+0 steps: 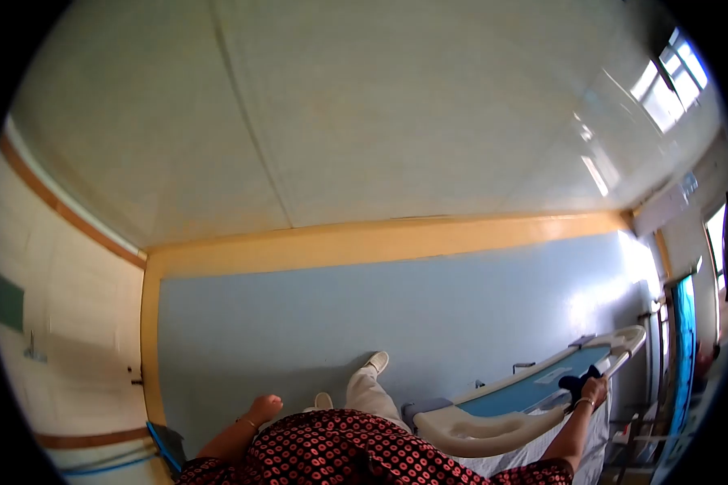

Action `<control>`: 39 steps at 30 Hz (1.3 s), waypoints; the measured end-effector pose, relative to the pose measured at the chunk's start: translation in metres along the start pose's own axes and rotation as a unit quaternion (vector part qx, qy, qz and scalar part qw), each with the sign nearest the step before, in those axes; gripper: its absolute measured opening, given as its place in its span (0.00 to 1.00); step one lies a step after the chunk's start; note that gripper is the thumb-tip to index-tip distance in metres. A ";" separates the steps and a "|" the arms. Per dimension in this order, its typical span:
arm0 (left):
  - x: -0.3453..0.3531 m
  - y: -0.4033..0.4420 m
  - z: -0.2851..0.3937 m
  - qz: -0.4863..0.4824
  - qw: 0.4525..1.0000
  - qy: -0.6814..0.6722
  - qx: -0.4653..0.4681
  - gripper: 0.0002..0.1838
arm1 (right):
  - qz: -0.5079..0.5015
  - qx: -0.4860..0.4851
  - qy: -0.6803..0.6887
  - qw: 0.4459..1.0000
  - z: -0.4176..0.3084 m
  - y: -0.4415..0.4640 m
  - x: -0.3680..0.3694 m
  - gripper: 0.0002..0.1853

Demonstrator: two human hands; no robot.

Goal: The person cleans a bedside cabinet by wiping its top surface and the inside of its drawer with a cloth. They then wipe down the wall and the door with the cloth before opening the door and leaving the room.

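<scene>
My right hand (594, 391) is closed around a dark blue cloth (578, 381), whose bunched end sticks out past the fingers. It is above the side of a bed, close to the pale curved bed end panel (493, 436) with its blue inset (514, 388). A white sheet (597, 432) hangs below that arm. On the other side, my left hand (267, 406) hangs beside my body with the fingers curled into a loose fist. Nothing shows in it.
Below is a grey-blue floor (323, 323) bordered by a yellow band (364, 238) along a pale glossy wall (380, 113). A white door (81, 347) stands at the left. At the right are a bright blue curtain (684, 347) and windows.
</scene>
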State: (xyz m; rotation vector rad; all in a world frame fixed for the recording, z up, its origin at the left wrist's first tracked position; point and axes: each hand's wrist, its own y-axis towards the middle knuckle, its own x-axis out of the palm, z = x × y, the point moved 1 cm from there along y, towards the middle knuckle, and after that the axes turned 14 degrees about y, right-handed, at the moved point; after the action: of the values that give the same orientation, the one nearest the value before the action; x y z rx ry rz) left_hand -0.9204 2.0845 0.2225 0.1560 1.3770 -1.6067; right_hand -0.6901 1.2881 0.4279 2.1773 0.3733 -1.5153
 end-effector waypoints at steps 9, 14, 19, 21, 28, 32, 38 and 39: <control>-0.082 0.085 0.095 -0.056 0.991 0.120 0.017 0.18 | 0.031 -0.021 -0.003 0.999 0.014 0.070 0.009 0.24; -0.123 0.136 0.205 -0.031 0.993 0.079 0.085 0.17 | 0.015 -0.003 0.023 1.000 0.010 0.082 0.002 0.24; -0.117 0.162 0.252 -0.035 0.980 0.101 0.170 0.18 | -0.027 -0.009 -0.003 1.000 0.016 0.080 0.005 0.28; -0.112 0.167 0.247 -0.060 0.970 0.137 0.190 0.18 | -0.045 -0.010 -0.032 0.998 0.002 0.061 -0.004 0.27; -0.108 0.179 0.206 -0.151 0.911 0.293 0.246 0.18 | -0.015 -0.036 -0.022 0.999 -0.016 -0.014 -0.017 0.23; -0.123 0.190 0.213 -0.138 0.919 0.287 0.234 0.18 | -0.025 -0.044 -0.036 0.998 -0.034 -0.055 -0.031 0.18; -0.161 0.202 0.250 -0.146 0.936 0.230 0.222 0.18 | -0.001 -0.038 -0.050 0.998 -0.050 -0.094 -0.036 0.10; -0.157 0.219 0.239 -0.103 0.931 0.217 0.275 0.17 | -0.009 -0.054 -0.095 0.994 -0.045 -0.097 -0.028 0.08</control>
State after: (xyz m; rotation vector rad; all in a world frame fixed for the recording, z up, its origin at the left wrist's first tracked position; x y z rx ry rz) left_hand -0.5707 2.0062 0.2561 0.7612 1.2514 -2.2027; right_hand -0.7091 1.3957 0.4462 1.9329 0.4033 -1.6560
